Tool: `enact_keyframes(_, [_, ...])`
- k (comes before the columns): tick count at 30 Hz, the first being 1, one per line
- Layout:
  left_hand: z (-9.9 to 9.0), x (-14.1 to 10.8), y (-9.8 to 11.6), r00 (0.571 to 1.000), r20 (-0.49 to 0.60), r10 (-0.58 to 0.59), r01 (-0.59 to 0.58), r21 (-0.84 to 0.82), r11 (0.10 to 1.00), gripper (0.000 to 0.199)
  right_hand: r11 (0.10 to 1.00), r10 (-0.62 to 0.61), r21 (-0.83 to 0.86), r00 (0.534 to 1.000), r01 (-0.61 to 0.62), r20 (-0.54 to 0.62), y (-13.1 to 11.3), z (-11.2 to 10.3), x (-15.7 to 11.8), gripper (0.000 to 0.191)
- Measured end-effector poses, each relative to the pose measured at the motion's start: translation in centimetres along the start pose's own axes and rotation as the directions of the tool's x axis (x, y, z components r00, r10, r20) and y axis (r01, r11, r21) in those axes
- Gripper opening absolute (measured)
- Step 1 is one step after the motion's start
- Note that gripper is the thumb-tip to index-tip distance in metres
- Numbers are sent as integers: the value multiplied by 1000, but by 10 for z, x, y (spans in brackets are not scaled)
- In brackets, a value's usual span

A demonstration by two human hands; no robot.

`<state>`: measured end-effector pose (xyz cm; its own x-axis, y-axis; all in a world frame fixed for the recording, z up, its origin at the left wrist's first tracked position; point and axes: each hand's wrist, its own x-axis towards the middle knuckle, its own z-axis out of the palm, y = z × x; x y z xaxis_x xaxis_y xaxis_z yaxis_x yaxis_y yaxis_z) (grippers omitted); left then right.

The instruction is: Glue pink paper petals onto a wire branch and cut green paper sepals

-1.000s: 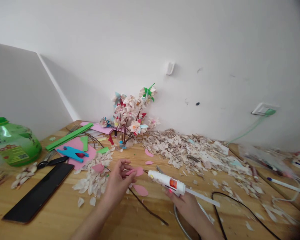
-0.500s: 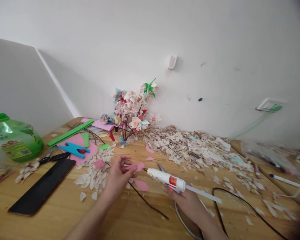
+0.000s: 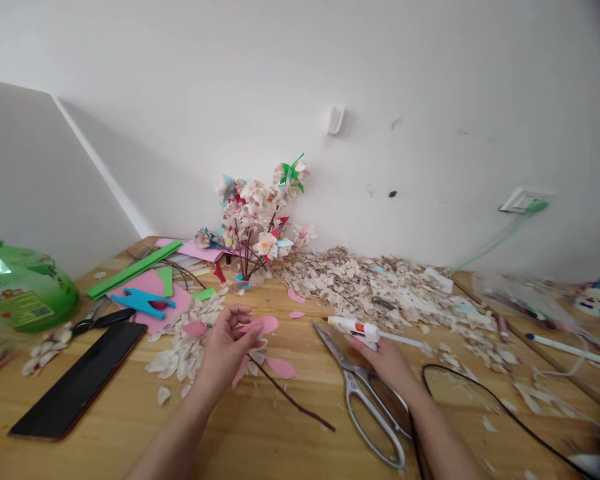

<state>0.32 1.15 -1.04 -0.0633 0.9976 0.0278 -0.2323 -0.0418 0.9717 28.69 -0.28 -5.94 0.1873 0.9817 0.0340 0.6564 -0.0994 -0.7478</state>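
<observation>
**A:** ok, head cam view. What's the left hand (image 3: 227,347) up to?

**B:** Narrow grip: thumb and fingers pinching a pink petal (image 3: 266,325), held above the bench (image 3: 260,450). The petal's near end is covered by the fingers tho. There's also a brown stem (image 3: 293,398) slanting out from under that hand, but its upper end is blocked, so can't say if it's being held too.

**A:** And the right hand (image 3: 387,363)?

**B:** That grip's around a white glue gun (image 3: 349,325), nozzle pointing left, just beside the tips of the scissors (image 3: 349,369). The handle's mostly hidden by the hand, so no clue how the fingers wrap it, or whether the gun touches the bench. One scissor loop ducks under the wrist.

**A:** Anything cut off?

**B:** Yeah, the green bottle (image 3: 33,290) gets chopped by the left edge, and the black cord (image 3: 483,381) runs out at the bottom. The plastic bag (image 3: 517,307) over on the right is blurry; can't really make out what's inside. The flowers (image 3: 257,213) at the back show fine, but their base is murky.
</observation>
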Motion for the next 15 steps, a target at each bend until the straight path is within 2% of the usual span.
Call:
enact_keyframes(5, [-7, 5, 0, 1000, -12, 17, -17, 25, 1000, 38, 999, -41, 25, 994, 39, 102, 1, -5, 4, 40])
enact_keyframes(9, [-10, 7, 2, 1000, 28, 6, -7, 35, 999, 39, 999, -54, 11, 988, 53, 148, 0, -16, 0, 41])
enact_keyframes(12, [-13, 8, 6, 996, 83, -25, 23, 33, 999, 42, 999, -34, 5, 995, 34, 90, 8, -44, -16, 58])
enact_keyframes(15, [-18, 9, 10, 991, 124, -54, 50, 31, 998, 46, 1000, 28, -6, 995, -28, -91, 5, -80, -41, 72])
